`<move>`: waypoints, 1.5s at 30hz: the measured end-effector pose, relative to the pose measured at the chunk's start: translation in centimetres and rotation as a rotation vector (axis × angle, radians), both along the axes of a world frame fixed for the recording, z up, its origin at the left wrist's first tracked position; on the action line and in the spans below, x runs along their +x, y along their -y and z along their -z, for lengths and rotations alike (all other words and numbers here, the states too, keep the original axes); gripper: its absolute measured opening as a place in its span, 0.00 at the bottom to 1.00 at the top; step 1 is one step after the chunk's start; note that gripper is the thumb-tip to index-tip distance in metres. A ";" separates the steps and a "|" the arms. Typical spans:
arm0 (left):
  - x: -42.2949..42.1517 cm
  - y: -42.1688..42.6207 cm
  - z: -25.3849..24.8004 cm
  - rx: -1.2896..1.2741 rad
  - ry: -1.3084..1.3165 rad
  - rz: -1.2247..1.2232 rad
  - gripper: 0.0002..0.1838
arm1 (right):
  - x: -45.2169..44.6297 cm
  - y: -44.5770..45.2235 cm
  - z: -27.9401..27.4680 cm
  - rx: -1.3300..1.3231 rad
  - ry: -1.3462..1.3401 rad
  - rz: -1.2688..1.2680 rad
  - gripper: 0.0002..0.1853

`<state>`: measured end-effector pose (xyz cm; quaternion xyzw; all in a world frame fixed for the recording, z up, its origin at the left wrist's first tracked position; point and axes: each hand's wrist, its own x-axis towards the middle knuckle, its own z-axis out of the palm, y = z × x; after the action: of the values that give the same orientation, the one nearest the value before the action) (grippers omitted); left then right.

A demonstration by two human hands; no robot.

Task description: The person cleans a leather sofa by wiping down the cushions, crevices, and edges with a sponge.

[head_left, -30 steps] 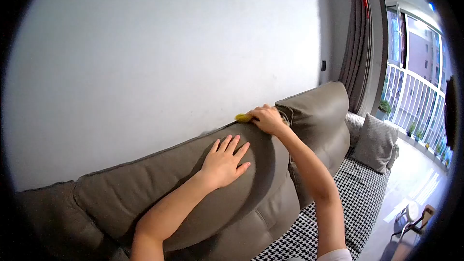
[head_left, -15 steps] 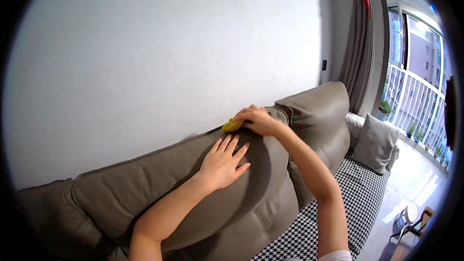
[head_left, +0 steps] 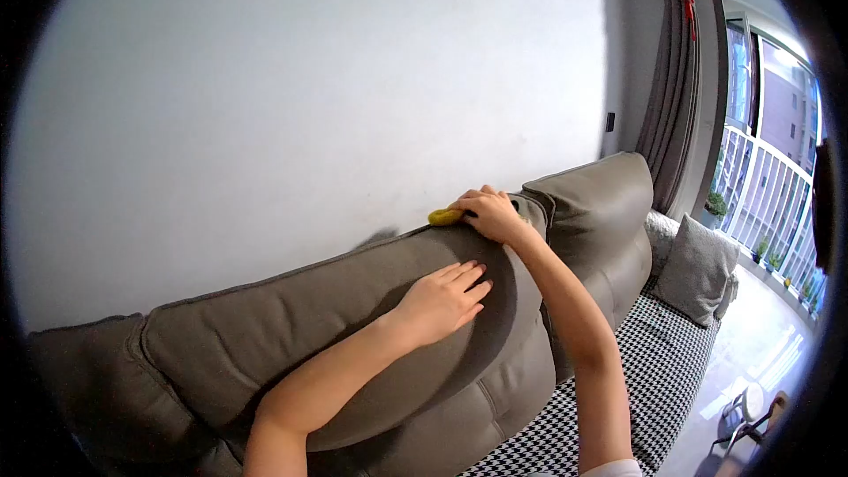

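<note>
My right hand (head_left: 493, 213) is closed over a yellow cloth (head_left: 444, 216) on the top edge of the sofa backrest, close to the wall. Part of the cloth sticks out to the left of my fingers; the rest is hidden under the hand. Lower down, my left hand (head_left: 444, 302) lies flat on the front of the grey-brown leather backrest (head_left: 291, 327), fingers extended and holding nothing.
A white wall (head_left: 309, 106) rises behind the sofa. Farther right are another backrest cushion (head_left: 601, 203), a houndstooth seat cover (head_left: 609, 389), a grey pillow (head_left: 698, 269) and a tied curtain (head_left: 667, 97). A stool (head_left: 751, 402) stands on the shiny floor.
My right hand and the yellow cloth have shifted slightly right along the backrest's top. My left hand has slid right and a little down, its fingers less spread. The view has shifted slightly.
</note>
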<state>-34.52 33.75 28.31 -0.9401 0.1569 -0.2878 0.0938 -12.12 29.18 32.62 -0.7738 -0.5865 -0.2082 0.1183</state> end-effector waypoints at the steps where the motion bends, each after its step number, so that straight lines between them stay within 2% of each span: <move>1: 0.1 0.1 0.0 0.011 -0.011 0.032 0.22 | -1.0 -0.2 -0.2 -0.008 0.012 -0.015 0.20; 3: 0.0 0.6 -0.5 -0.003 -0.036 0.019 0.22 | -4.0 -0.9 0.8 0.028 0.168 -0.252 0.21; 5: -0.3 1.3 -0.9 -0.091 -0.293 -0.162 0.23 | -6.9 -1.8 0.5 -0.033 0.070 -0.447 0.21; 6: -0.2 0.8 0.1 -0.054 -0.157 -0.086 0.23 | -6.2 -2.6 0.4 -0.070 0.048 -0.420 0.21; 7: -0.1 0.4 0.4 -0.054 -0.161 -0.093 0.23 | -5.6 -3.3 0.1 -0.104 0.024 -0.396 0.20; 9: 0.2 0.0 0.5 -0.004 0.063 0.073 0.24 | -3.7 -2.7 -0.5 -0.100 0.116 -0.085 0.19; 10: 0.0 0.2 0.2 0.019 0.105 0.090 0.22 | -2.6 -2.0 -0.4 0.030 0.037 -0.084 0.19; 11: -0.1 0.2 0.1 0.018 0.107 0.094 0.22 | -2.2 -2.2 0.2 0.029 0.039 -0.080 0.19; 14: 0.0 0.6 -0.5 -0.097 0.086 0.247 0.14 | -5.7 -1.2 1.3 0.030 0.223 -0.203 0.19; 15: -0.6 1.2 -0.8 -0.162 0.119 0.330 0.11 | -7.2 -0.6 1.4 0.034 0.177 -0.297 0.19; 16: -1.1 1.9 -1.6 -0.188 0.324 0.431 0.09 | -7.7 0.3 1.9 0.085 0.174 -0.429 0.19; 19: -1.8 0.7 -3.0 -0.274 0.617 0.522 0.09 | -8.9 4.0 2.6 0.265 0.183 -0.684 0.15; 20: -2.0 0.5 -3.1 -0.272 0.608 0.534 0.09 | -7.8 5.2 3.2 0.269 0.187 -0.645 0.17; 22: -2.3 0.4 -3.0 -0.761 0.480 0.179 0.10 | -5.1 7.2 3.8 0.350 0.228 -0.424 0.18; 24: -1.5 0.3 -3.0 -0.823 0.452 0.154 0.09 | -2.1 8.2 5.3 0.470 0.218 -0.185 0.19; 25: -1.0 0.2 -3.0 -0.877 0.433 0.120 0.09 | -3.1 8.9 5.7 0.470 0.212 -0.170 0.19; 27: -0.5 0.1 -3.0 -0.812 0.387 0.102 0.09 | -7.1 9.5 7.4 0.447 0.228 -0.101 0.21; 29: -0.5 0.3 -2.8 -0.598 0.393 0.051 0.09 | -11.8 10.3 9.8 0.545 0.236 -0.246 0.22; 32: -0.3 0.3 -2.6 -0.545 0.313 0.022 0.11 | -13.5 12.5 11.7 0.498 0.440 -0.464 0.22; 33: -0.3 0.2 -2.5 -0.515 0.285 0.014 0.11 | -12.0 12.7 12.3 0.509 0.436 -0.449 0.22; 34: -0.5 0.2 -2.3 -0.541 0.134 -0.027 0.15 | -9.6 12.8 12.9 0.601 0.462 -0.353 0.22; 35: -0.5 0.2 -2.0 -0.531 0.123 -0.018 0.15 | -7.3 12.9 13.3 0.688 0.489 -0.256 0.22; 38: -0.4 0.4 -1.4 -0.079 -0.209 -0.152 0.30 | -0.5 13.3 12.4 0.765 0.317 0.067 0.22; 41: -0.4 0.9 -1.5 0.020 -0.230 -0.184 0.32 | 4.7 11.8 13.7 0.891 -0.016 0.336 0.23; 42: -0.6 1.0 -1.6 0.028 -0.237 -0.179 0.32 | 5.3 10.8 14.4 0.964 -0.190 0.334 0.23; 43: -0.8 1.1 -1.7 0.034 -0.251 -0.191 0.33 | 3.5 10.3 14.0 1.011 -0.229 0.302 0.22; 45: -0.5 1.1 -1.9 0.044 -0.261 -0.199 0.35 | -1.9 10.7 13.3 1.058 -0.105 0.296 0.24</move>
<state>-35.00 32.69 30.19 -0.9781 0.0800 -0.1492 0.1213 -14.00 18.49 19.30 -0.6922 -0.2803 -0.4501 0.4895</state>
